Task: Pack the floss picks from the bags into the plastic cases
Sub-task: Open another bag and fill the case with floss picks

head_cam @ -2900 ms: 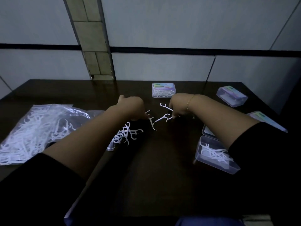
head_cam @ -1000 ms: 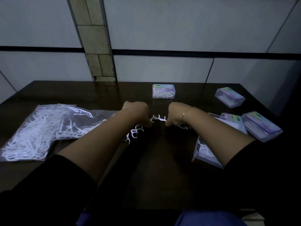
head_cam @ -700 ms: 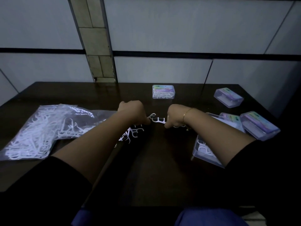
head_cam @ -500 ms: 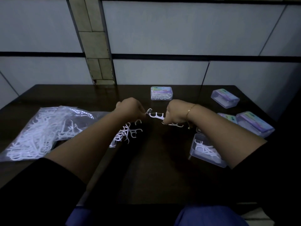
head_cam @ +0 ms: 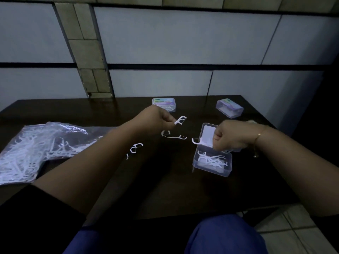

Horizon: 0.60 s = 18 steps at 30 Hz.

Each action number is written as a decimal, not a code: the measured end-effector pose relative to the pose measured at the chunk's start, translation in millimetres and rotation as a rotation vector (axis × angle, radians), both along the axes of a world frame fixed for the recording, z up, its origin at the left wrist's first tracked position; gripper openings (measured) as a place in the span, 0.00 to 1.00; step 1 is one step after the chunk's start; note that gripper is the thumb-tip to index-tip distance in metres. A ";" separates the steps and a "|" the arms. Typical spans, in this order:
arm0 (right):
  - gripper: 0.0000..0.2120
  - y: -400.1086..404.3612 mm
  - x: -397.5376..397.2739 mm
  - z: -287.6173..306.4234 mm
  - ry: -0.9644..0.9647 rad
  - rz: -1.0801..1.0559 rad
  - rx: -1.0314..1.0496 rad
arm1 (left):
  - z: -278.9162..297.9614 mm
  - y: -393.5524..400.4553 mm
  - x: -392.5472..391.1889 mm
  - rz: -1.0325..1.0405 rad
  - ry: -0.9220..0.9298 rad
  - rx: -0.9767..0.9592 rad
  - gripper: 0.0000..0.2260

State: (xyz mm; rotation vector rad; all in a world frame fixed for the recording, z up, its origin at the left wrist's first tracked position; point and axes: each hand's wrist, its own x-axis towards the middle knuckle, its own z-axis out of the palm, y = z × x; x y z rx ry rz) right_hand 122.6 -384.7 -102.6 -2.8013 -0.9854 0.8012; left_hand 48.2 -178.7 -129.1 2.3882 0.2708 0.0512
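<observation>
1. Counter [head_cam: 165,189], dark, carries all.
2. Bag [head_cam: 36,149] of floss picks lies far left of open case [head_cam: 212,162].
3. Open case, few picks inside, sits just below right hand [head_cam: 229,138], the nearer hand.
4. Left hand [head_cam: 156,120] is up-left of case, pinching one pick [head_cam: 180,120] by its handle.
5. Right hand is curled on picks, one head [head_cam: 197,141] poking left; it looks to need only a short drop.
6. Loose picks [head_cam: 173,135] lie on counter btwn hands, long axis pointing toward case.
</observation>
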 end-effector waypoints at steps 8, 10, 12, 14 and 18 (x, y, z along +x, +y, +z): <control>0.11 -19.6 -3.1 -10.2 -0.027 -0.018 -0.063 | 1.8 -60.3 11.3 -0.219 0.047 0.057 0.08; 0.14 -30.2 -2.3 -2.5 -0.037 -0.031 -0.060 | -1.6 -69.4 14.9 -0.259 0.082 0.080 0.09; 0.14 -40.2 0.5 4.8 -0.044 -0.041 -0.035 | -5.2 -76.9 18.8 -0.295 0.124 0.128 0.10; 0.14 -47.1 4.2 9.6 -0.041 -0.055 -0.004 | -8.7 -84.1 22.9 -0.335 0.155 0.211 0.11; 0.14 -50.9 7.8 11.6 -0.033 -0.075 0.001 | -12.1 -87.7 25.3 -0.362 0.180 0.312 0.11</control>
